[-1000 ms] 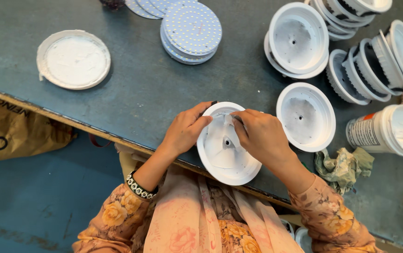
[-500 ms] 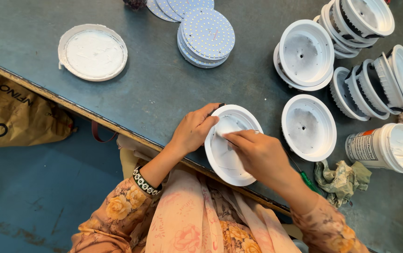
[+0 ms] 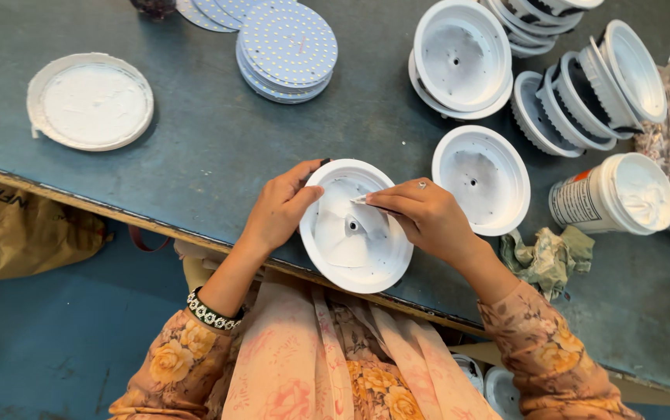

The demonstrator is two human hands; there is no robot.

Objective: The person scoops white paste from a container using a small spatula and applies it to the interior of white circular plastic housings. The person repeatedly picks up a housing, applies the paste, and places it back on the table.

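White lamp housing (image 3: 354,233) sits bowl-up at the near edge of the worktop (image 3: 210,155), partly overhanging it — close to me so I can look straight in. Left hand (image 3: 277,210) curls round its left rim, thumb over the lip, to stop it turning. Right hand (image 3: 420,214): fingers pressed together, pinching a thin pale strip (image 3: 360,201) held over the bowl near the centre hole. Spare housing (image 3: 481,180) just beside it on the right, open paste tub (image 3: 615,196) past that, LED discs (image 3: 287,48) stacked further back.
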